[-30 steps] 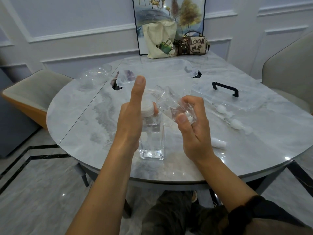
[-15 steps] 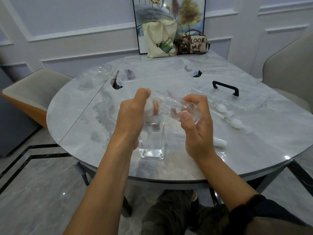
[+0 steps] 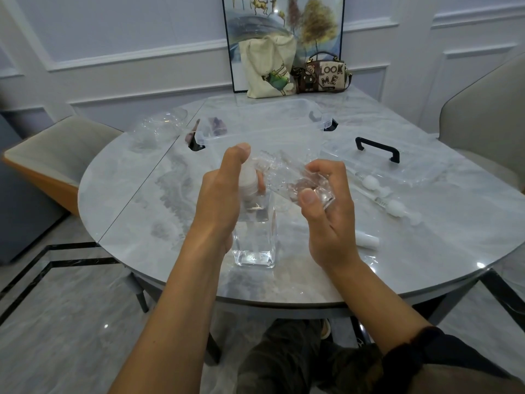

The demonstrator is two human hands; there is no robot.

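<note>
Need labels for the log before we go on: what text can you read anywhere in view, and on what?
"LOOK ME": on the handbag at the far side of the table.
Tote bag: a drawing only, no words legible.
Standing bottle and tilted bottle: no label shows.

Round grey marble table [image 3: 127, 194], busy at the back.
Clear plastic storage box [image 3: 272, 132] mid-table, black-handled clear lid [image 3: 420, 169] beside it; cream canvas tote bag [image 3: 267, 66] and brown handbag [image 3: 324, 73] stand before a framed painting [image 3: 284, 15].
</note>
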